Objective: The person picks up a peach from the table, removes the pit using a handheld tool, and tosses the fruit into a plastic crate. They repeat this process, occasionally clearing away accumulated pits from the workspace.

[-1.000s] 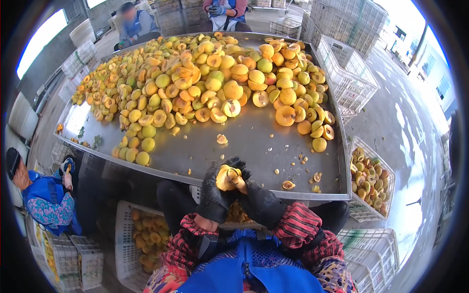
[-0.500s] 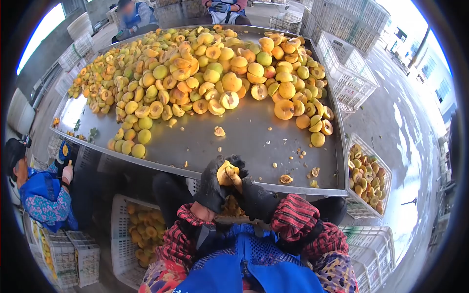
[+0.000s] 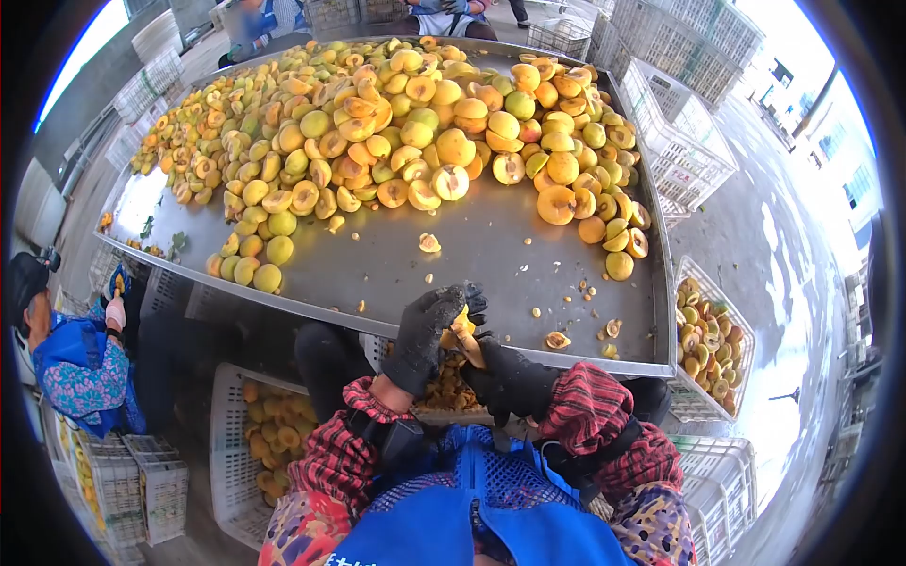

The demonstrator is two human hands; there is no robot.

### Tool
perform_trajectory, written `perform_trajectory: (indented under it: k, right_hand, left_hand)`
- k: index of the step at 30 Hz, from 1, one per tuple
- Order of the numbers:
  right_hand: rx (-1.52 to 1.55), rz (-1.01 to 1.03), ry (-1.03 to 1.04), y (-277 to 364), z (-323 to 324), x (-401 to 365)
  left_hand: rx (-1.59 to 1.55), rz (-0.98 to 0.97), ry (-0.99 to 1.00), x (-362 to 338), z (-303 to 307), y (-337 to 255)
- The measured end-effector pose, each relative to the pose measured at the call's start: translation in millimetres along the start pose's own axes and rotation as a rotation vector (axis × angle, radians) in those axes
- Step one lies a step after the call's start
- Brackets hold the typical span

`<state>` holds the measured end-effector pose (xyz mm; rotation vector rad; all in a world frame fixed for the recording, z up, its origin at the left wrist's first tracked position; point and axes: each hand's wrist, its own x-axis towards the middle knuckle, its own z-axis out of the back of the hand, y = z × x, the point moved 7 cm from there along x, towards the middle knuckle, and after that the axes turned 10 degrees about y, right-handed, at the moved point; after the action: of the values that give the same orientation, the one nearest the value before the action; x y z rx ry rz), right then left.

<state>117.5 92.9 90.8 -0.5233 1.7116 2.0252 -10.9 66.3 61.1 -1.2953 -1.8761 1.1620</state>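
Note:
My left hand (image 3: 425, 335), in a black glove, is closed around a piece of yellow peach (image 3: 461, 321) just in front of the table's near edge. Most of the fruit is hidden by the fingers. My right hand (image 3: 510, 379), also black-gloved, is closed on a short tan tool handle (image 3: 470, 353) that points up toward the peach. The tool's working end cannot be made out. Below both hands, a crate holds peach scraps (image 3: 451, 385). Beyond them on the metal table (image 3: 377, 255) lies a large heap of whole and halved peaches (image 3: 359, 141).
A crate of peach halves (image 3: 710, 349) stands at the right and another crate (image 3: 226, 453) at the lower left. White crates (image 3: 675, 141) are stacked beyond the table's right side. A co-worker (image 3: 80, 354) sits at the left; others sit across the table. Small scraps (image 3: 557, 340) dot the tabletop.
My left hand has turned and risen slightly, so less of the peach's pale cut face shows. My right hand still grips the tool against it. The view has shifted slightly.

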Motion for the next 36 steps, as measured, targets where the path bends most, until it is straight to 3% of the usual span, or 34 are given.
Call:
perform_trajectory:
  k: [3,7,10,13,19,25,27,29,33,36]
  right_hand:
    - [-0.127,0.059,-0.063,-17.1,-1.6,10.4]
    - [-0.437,0.37,-0.324,-1.5,-0.3,7.0]
    - [-0.256,0.121,-0.163,-0.3,-4.8,3.3]
    - [0.126,-0.033,-0.032,14.3,-13.0,-12.2]
    - [0.436,-0.071,0.07,7.9,-25.8,-10.1]
    - [0.268,-0.073,-0.022,21.7,-22.3,-17.3]
    - [-0.045,0.236,-0.28,18.9,-12.4,-7.3]
    - [-0.168,0.368,-0.355,12.3,-17.0,-6.1]
    - [0.27,0.139,-0.066,-15.4,-37.4,3.8]
    - [0.475,-0.031,0.009,-1.3,-47.6,-8.9]
  left_hand:
    - [0.06,0.025,-0.034,-5.4,-7.2,-8.5]
    - [0.024,-0.051,-0.064,-5.0,-6.3,-12.5]
    - [-0.008,-0.031,-0.065,-2.2,4.1,-0.1]
    - [-0.056,-0.021,-0.056,-2.4,7.6,8.0]
    - [-0.242,-0.016,0.049,-12.4,-13.4,-12.2]
    - [-0.124,-0.028,0.032,-11.1,-9.6,-9.1]
    - [0.051,-0.084,0.023,-11.1,-10.5,-18.3]
    - [0.071,-0.103,0.015,-12.2,-7.2,-14.6]
    - [-0.115,-0.077,-0.018,-19.7,-14.7,-16.5]
    - [-0.164,-0.069,-0.009,-23.7,-19.9,-21.2]
